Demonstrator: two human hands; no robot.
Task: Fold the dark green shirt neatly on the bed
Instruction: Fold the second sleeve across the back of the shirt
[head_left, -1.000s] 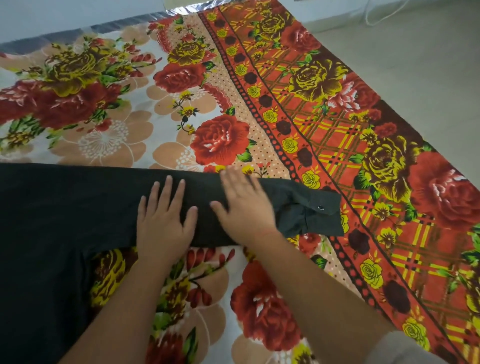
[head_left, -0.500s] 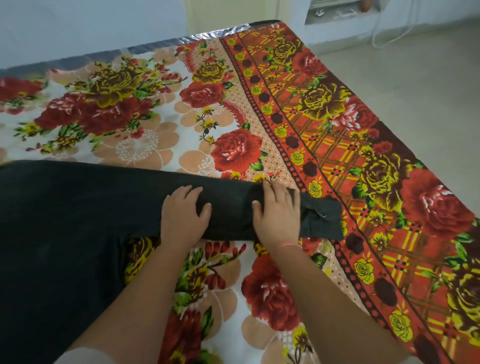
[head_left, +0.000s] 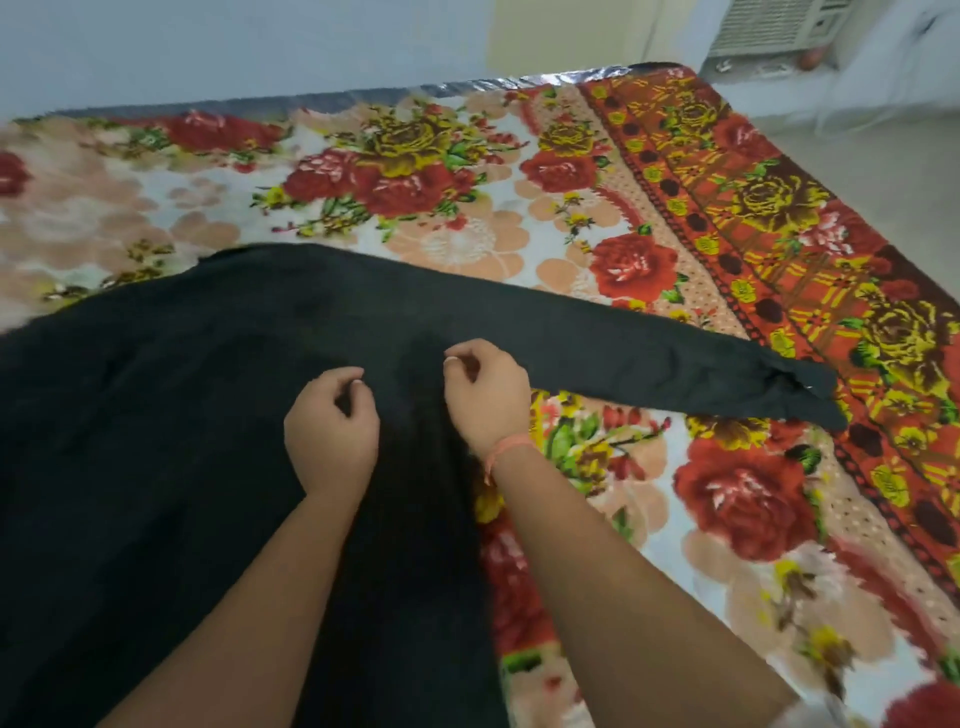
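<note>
The dark green shirt (head_left: 156, 441) lies spread on the bed (head_left: 467, 218), and looks almost black. Its body covers the left and bottom of the view. One long sleeve stretches flat to the right and ends in a buttoned cuff (head_left: 800, 387) on the orange border. My left hand (head_left: 330, 421) and my right hand (head_left: 485, 395) are side by side over the shirt where the sleeve joins the body. On both hands the fingers curl down toward the cloth. The blur hides whether they pinch any fabric. An orange thread circles my right wrist.
A floral blanket with red and yellow roses covers the bed. Its orange patterned border (head_left: 779, 249) runs along the bed's right side. Pale floor (head_left: 893, 156) lies beyond that edge, with a white vented unit (head_left: 774, 26) against the far wall.
Both hands have left the sleeve, where they lay flat, and moved left toward the shirt's body with fingers now curled. The view has risen and shifted left. The sleeve lies stretched out.
</note>
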